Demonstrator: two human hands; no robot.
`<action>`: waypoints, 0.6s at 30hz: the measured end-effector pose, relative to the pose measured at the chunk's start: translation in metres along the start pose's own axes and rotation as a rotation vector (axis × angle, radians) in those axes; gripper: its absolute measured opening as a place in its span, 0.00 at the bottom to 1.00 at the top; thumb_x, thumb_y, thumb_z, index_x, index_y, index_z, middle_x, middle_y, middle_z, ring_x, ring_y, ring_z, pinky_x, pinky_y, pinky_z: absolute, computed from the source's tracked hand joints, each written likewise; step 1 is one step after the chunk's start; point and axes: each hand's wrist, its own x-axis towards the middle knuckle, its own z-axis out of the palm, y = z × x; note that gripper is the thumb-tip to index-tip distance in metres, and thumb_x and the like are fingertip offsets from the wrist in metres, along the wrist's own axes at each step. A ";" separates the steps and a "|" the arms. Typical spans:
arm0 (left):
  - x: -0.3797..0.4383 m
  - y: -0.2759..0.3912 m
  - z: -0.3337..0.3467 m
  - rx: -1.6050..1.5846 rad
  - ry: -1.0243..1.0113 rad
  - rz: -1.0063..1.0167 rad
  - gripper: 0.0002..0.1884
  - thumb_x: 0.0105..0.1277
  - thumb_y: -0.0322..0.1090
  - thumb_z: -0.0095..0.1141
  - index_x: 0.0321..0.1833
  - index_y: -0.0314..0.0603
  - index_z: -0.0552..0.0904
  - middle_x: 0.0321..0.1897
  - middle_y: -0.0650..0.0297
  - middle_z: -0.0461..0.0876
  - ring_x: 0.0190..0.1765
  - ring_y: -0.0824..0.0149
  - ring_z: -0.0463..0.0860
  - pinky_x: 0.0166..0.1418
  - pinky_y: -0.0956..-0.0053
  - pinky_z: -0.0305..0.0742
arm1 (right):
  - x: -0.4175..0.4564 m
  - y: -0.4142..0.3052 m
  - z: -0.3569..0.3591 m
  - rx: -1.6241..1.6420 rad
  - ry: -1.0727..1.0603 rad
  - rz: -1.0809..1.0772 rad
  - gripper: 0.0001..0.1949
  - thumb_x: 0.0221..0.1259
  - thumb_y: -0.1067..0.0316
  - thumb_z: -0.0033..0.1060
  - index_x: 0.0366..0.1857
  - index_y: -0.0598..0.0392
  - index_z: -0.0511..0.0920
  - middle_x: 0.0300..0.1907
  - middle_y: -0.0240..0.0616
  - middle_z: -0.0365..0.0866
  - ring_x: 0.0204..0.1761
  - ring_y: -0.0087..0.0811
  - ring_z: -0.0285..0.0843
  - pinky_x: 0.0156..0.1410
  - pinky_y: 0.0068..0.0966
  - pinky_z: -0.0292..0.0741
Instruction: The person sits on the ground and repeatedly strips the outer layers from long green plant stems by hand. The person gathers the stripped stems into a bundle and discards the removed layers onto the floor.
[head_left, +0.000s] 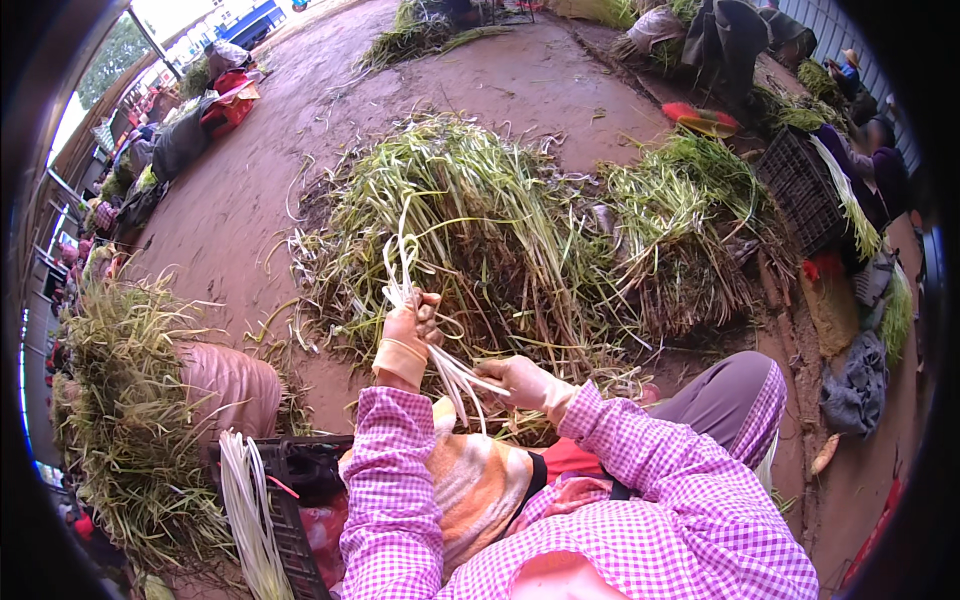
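Observation:
My gloved left hand (409, 330) is closed around a small bunch of long white stalks (454, 371). Their thin, curled ends rise above the fist, and the other ends fan out down to the right. At that lower fan, my gloved right hand (521, 382) pinches a stalk between thumb and fingers. Just beyond both hands lies a large heap of uncleaned green stalks (450, 195), with brown, dirty parts along its near side. An orange-and-white cloth (480, 480) covers my lap below the hands.
A second green heap (682, 217) lies to the right. On my left, a black plastic crate (289, 517) carries a bundle of cleaned white stalks (251, 510), near a pink wrapped bundle (229, 386) and piled greens (135, 420). Another crate (802, 191) stands near people at right.

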 end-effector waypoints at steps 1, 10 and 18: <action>-0.003 0.003 -0.002 0.000 0.043 -0.055 0.17 0.76 0.45 0.41 0.35 0.40 0.76 0.12 0.76 0.63 0.11 0.78 0.60 0.13 0.77 0.55 | -0.006 0.007 0.000 0.100 0.004 -0.082 0.13 0.68 0.62 0.52 0.49 0.53 0.81 0.28 0.35 0.84 0.25 0.23 0.79 0.34 0.24 0.78; -0.020 0.023 0.002 -0.110 -0.202 -0.027 0.17 0.76 0.42 0.41 0.37 0.36 0.77 0.09 0.78 0.56 0.09 0.80 0.55 0.11 0.83 0.51 | -0.038 0.065 -0.037 -0.875 -0.326 0.478 0.13 0.51 0.64 0.64 0.41 0.54 0.86 0.43 0.46 0.85 0.48 0.42 0.83 0.52 0.36 0.79; -0.010 0.014 0.002 0.007 -0.070 -0.039 0.25 0.75 0.52 0.41 0.42 0.32 0.80 0.11 0.72 0.65 0.10 0.76 0.57 0.13 0.80 0.51 | 0.013 -0.024 -0.030 0.536 -0.146 -0.062 0.35 0.62 0.41 0.57 0.68 0.52 0.63 0.52 0.40 0.81 0.23 0.19 0.76 0.28 0.18 0.75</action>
